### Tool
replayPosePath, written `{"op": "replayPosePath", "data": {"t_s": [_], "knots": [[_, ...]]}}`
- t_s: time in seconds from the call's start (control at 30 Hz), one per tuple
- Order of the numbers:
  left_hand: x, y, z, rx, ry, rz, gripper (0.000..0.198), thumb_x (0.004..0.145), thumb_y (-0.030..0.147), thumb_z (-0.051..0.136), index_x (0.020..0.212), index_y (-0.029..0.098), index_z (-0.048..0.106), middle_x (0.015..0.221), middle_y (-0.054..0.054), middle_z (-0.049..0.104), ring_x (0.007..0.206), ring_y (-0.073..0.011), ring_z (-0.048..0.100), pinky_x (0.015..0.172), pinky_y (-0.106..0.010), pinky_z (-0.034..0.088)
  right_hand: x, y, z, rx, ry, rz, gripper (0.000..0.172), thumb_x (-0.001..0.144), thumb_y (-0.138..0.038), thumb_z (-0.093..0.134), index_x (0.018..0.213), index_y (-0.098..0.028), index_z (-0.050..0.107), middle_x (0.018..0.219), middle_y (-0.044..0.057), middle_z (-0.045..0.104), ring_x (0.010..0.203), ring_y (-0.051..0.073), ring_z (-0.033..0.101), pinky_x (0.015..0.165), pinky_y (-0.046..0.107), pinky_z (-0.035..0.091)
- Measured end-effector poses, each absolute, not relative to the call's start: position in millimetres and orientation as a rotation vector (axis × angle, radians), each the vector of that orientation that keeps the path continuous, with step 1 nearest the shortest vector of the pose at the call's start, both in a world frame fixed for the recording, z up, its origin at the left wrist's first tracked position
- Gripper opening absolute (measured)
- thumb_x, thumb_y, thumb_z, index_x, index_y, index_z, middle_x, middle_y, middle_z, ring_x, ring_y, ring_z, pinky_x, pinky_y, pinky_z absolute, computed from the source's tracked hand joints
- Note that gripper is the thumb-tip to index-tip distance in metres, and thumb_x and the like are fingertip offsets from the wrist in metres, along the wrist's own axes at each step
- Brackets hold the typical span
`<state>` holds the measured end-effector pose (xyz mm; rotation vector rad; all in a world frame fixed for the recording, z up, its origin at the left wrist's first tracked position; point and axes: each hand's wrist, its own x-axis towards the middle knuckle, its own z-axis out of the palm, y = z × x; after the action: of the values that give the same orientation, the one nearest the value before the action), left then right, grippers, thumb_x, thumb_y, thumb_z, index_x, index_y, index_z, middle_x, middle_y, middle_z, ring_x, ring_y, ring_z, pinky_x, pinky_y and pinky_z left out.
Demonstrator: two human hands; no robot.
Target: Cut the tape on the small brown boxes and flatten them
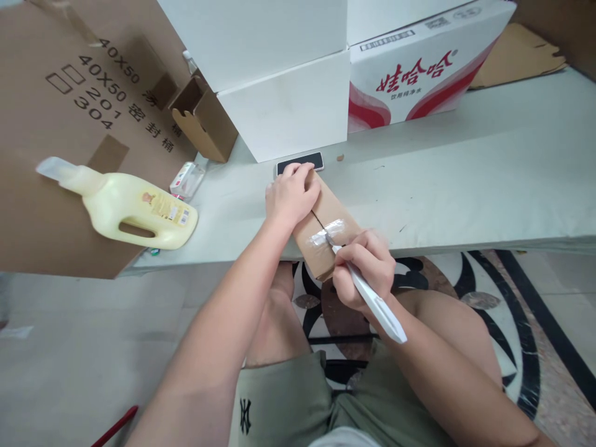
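Observation:
A small brown cardboard box (336,202) lies tilted at the table's near edge, its near end jutting over it. Clear tape (333,231) crosses the seam on its top. My left hand (292,194) grips the far end of the box, thumb on top and fingers over the far edge. In my right hand (367,267) is a white utility knife (379,310), closed in the fingers. Its blade tip touches the tape at the seam. A black-faced phone-like thing (321,161) lies just beyond my left hand.
White cartons (288,105) and a red-and-white water carton (400,81) stand at the back. At left are a large brown carton (28,155), a yellow jug-shaped bottle (116,198), an upright open small box (214,127) and a clear bottle (189,180).

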<state>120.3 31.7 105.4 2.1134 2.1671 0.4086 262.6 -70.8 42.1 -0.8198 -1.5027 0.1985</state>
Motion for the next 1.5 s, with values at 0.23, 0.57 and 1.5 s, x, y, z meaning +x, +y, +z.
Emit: {"op": "replayPosePath", "data": {"t_s": [0.23, 0.57, 1.5], "knots": [[122.4, 30.6, 107.1, 2.1, 2.178, 0.394, 0.048, 0.097, 0.036, 0.041, 0.141, 0.038, 0.06, 0.152, 0.002, 0.059, 0.127, -0.0298, 0.062, 0.108, -0.047, 0.048, 255.7, -70.4, 41.9, -0.966, -1.507, 0.223, 0.011, 0.068, -0.012, 0.054, 0.068, -0.022, 0.056, 0.066, -0.001, 0.042, 0.063, 0.015, 0.042, 0.062, 0.034, 0.035], [120.8, 31.7, 106.3, 2.095, 2.173, 0.409, 0.049, 0.096, 0.036, 0.041, 0.141, 0.036, 0.061, 0.152, 0.002, 0.059, 0.125, -0.0298, 0.063, 0.107, -0.047, 0.049, 265.1, -73.9, 49.7, -0.917, -1.493, 0.263, 0.013, 0.071, -0.01, 0.053, 0.066, -0.022, 0.057, 0.064, -0.002, 0.043, 0.062, 0.014, 0.045, 0.064, 0.035, 0.035], [119.4, 31.8, 105.4, 2.116, 2.151, 0.432, 0.049, 0.096, 0.036, 0.042, 0.141, 0.033, 0.062, 0.151, 0.001, 0.06, 0.125, -0.0304, 0.063, 0.106, -0.047, 0.049, 268.4, -67.9, 44.8, -0.817, -1.451, 0.19, 0.014, 0.072, -0.009, 0.054, 0.07, -0.022, 0.058, 0.063, -0.003, 0.043, 0.061, 0.013, 0.046, 0.065, 0.035, 0.036]]}}
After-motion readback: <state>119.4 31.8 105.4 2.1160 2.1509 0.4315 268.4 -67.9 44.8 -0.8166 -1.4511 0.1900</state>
